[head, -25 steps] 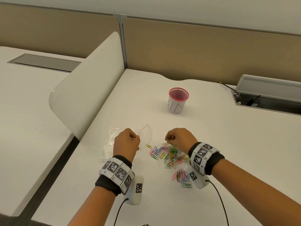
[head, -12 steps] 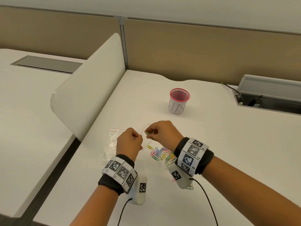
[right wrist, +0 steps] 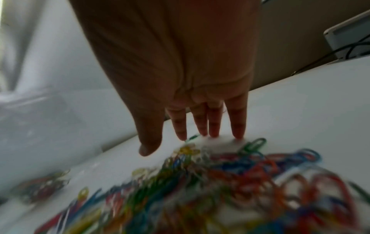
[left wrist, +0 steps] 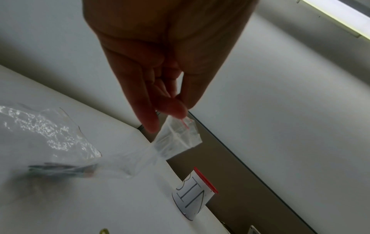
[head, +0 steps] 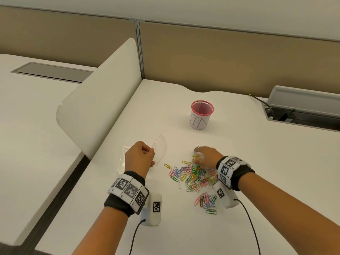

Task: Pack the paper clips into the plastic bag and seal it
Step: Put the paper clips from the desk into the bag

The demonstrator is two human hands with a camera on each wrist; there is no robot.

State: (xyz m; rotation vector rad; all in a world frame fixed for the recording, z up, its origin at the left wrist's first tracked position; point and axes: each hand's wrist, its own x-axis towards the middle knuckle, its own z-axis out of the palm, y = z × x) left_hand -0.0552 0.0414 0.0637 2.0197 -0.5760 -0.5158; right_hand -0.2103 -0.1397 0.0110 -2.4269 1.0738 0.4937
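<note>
My left hand (head: 142, 156) pinches the top edge of a small clear plastic bag (head: 160, 148) and holds it up just above the desk. In the left wrist view thumb and fingers grip the bag (left wrist: 178, 137) by its red-lined mouth, and some dark clips (left wrist: 64, 169) show through its lower part. A pile of coloured paper clips (head: 195, 174) lies on the white desk, right of the bag. My right hand (head: 203, 153) is at the pile's far edge, with straight fingers (right wrist: 214, 125) touching the desk among the paper clips (right wrist: 210, 182) and holding nothing.
A second clear bag (head: 122, 160) lies flat left of my left hand. A pink mesh cup marked BIN (head: 201, 115) stands behind the pile. A white divider panel (head: 99, 107) rises at the left, and a cable box (head: 303, 105) sits at the back right.
My right hand carried a clip to the bag's mouth, then moved back right to the pile, and its fingers are now straight. The left hand kept holding the bag.
</note>
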